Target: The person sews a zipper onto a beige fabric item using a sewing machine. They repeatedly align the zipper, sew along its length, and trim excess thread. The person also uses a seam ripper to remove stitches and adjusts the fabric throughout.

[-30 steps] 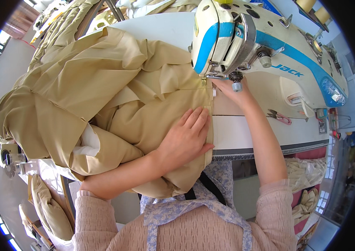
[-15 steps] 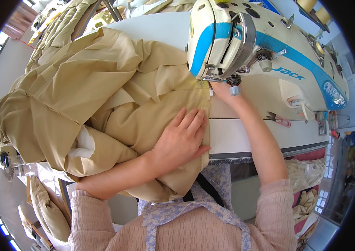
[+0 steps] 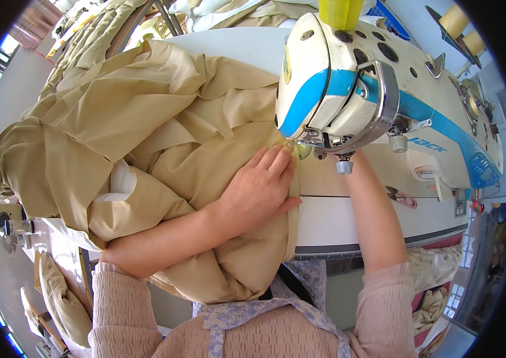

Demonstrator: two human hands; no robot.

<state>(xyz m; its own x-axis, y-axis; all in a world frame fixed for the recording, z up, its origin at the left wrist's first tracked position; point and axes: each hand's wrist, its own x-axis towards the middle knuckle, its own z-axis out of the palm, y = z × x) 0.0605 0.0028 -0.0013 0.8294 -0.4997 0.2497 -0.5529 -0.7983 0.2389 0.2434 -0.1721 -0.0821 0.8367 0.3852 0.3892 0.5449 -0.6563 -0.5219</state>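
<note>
A large tan fabric piece (image 3: 163, 125), bunched and padded in places, spreads over the left of the sewing table and hangs over its front edge. My left hand (image 3: 262, 182) lies flat on it, fingers stretched toward the presser foot area of the white and blue sewing machine (image 3: 306, 77). The fabric's right edge runs beside my thumb and in under the machine head. My right hand (image 3: 351, 162) reaches behind the machine head near the needle area; only its wrist side shows, and its fingers are hidden.
Pink-handled thread snips (image 3: 403, 197) lie on the table right of my right forearm. A yellow container (image 3: 341, 13) stands on top of the machine. Thread cones (image 3: 452, 24) sit at the far right. Quilted tan fabric (image 3: 95, 45) lies at the far left.
The view has shifted, so the machine appears lower and the yellow container shows. My left hand is now nearer the needle area with the fabric; my right hand is more hidden behind the machine head.
</note>
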